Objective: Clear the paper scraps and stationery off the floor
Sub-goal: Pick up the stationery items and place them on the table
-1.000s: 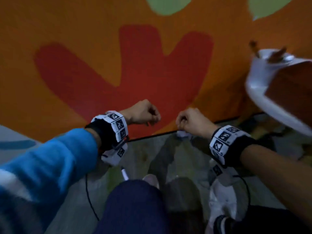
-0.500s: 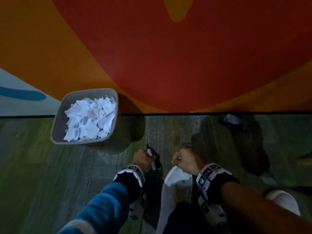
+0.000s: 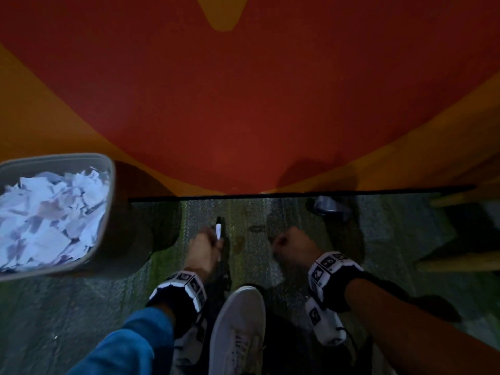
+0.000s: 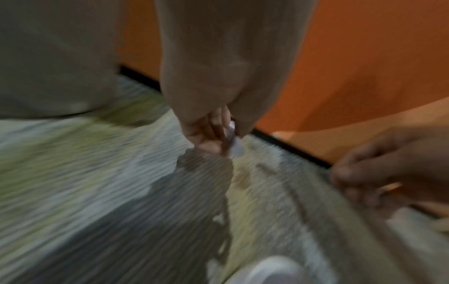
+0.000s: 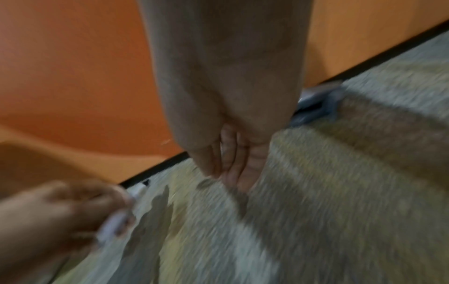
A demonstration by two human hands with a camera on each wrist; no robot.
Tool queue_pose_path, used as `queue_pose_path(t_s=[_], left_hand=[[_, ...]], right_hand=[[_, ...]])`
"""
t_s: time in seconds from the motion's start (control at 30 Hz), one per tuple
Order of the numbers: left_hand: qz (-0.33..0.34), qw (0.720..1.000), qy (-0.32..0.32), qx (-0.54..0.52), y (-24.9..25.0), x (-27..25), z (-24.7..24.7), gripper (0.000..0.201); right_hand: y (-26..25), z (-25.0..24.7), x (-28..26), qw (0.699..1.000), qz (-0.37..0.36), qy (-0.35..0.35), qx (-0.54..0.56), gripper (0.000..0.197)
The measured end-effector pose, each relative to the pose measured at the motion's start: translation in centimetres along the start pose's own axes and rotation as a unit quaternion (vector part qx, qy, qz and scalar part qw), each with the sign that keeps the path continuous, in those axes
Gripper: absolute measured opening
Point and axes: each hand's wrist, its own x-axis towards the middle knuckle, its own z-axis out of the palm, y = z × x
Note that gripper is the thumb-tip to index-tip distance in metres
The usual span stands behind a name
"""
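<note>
Head view, left hand: the left hand (image 3: 203,247) has its fingers curled round a white pen (image 3: 218,230) whose dark tip points away toward the wall.
Head view, right hand: the right hand (image 3: 293,246) hangs just right of the left one, fingers curled in; whether it holds anything cannot be told from here.
Head view, bin: a grey bin (image 3: 109,185) filled with paper scraps (image 3: 51,209) stands on the carpet (image 3: 67,307) to the left of the left hand.
Head view, other: a grey object (image 3: 328,207) lies against the skirting beyond the right hand; a white shoe (image 3: 238,320) sits between the wrists.
Left wrist view: blurred; fingers (image 4: 206,132) pinch the white pen (image 4: 233,140) above the carpet, the right hand (image 4: 388,167) off to the right.
Right wrist view: blurred; fingers (image 5: 230,163) folded against the palm, nothing seen between them; the left hand (image 5: 60,211) with the pen (image 5: 114,224) lies to the left.
</note>
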Motion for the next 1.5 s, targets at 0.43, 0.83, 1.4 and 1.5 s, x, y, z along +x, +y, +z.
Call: queue_pose_path(t_s=[0.43, 0.83, 1.4, 1.5], left_hand=[[0.166, 0.977, -0.076, -0.113, 7.6, 1.0, 4.4, 0.051], [0.165, 0.978, 0.006, -0.130, 11.3, 0.1, 2.2, 0.009], [0.396, 0.910, 0.003, -0.121, 34.5, -15.7, -8.2, 0.011], [0.439, 0.891, 0.012, -0.110, 39.2, -19.5, -9.1, 0.017]], right_hand=[[11.0, -8.2, 5.5, 0.971, 0.122, 0.169, -0.113, 0.055], [11.8, -9.0, 4.5, 0.986, 0.130, 0.093, -0.041, 0.041], [3.8, -30.6, -23.1, 0.980, 0.044, 0.187, -0.054, 0.042], [2.3, -32.3, -29.3, 0.975, 0.013, 0.221, -0.020, 0.042]])
